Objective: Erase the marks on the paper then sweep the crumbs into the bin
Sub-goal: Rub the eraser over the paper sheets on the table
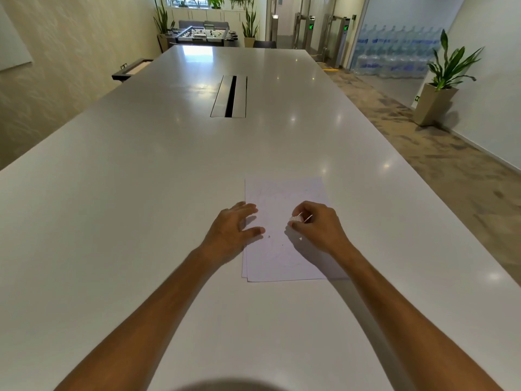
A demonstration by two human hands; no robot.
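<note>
Paper under flat open left hand; right hand pinches eraser.

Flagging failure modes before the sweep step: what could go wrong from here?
1. The paper looks like loosely stacked sheets with offset edges; the left hand pins only the left edge, so rubbing may shift or crease the top sheet.
2. Crumbs are tiny and sit by the left fingertips; a hand move could scatter them onto the white table, where they would be hard to spot.
3. No bin is in view.
</note>
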